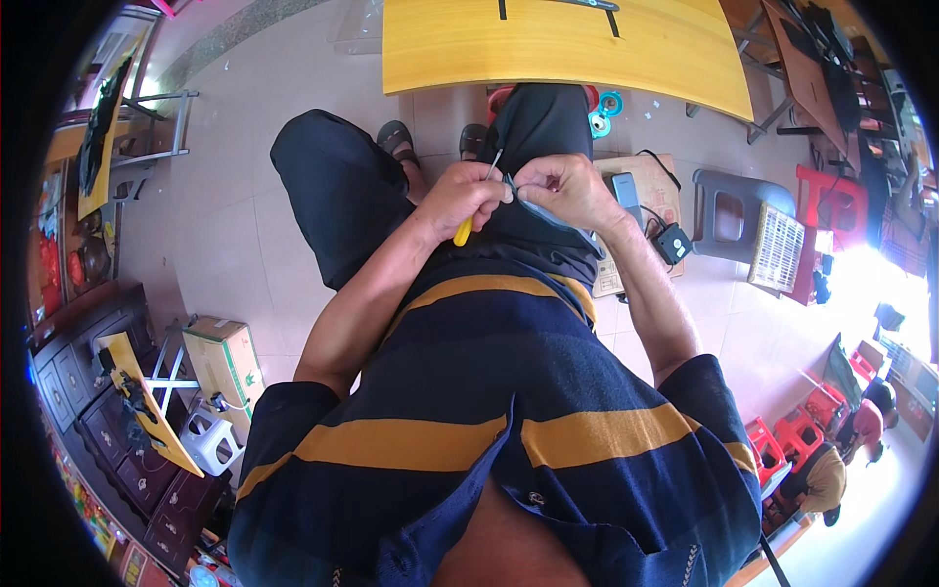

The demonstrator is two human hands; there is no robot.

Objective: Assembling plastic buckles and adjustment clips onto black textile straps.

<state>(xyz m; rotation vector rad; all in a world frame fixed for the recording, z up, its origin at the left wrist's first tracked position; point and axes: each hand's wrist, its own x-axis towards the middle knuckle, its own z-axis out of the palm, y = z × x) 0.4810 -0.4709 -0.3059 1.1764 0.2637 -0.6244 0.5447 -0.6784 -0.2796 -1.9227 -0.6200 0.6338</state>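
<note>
My left hand (462, 203) is closed round a slim tool with a yellow handle (463, 232). Its thin metal shaft (495, 163) points up past my fingers; whether it is a screwdriver or an awl I cannot tell. Just to the right, my right hand (569, 189) is closed in a pinch, its fingertips almost meeting the left ones. A small dark greenish piece (511, 183) shows between the two hands, too small to name. Below my right hand a grey-blue strip (538, 209) lies over my dark trousers. Both hands are above my lap.
Ahead stands a yellow wooden table (567, 49), its near edge over my knee. On the floor at right, a cardboard sheet (662, 201) bears a blue-grey box (626, 194) and a black adapter (672, 244). Beyond is a grey stool (722, 217). A carton (223, 354) stands at left.
</note>
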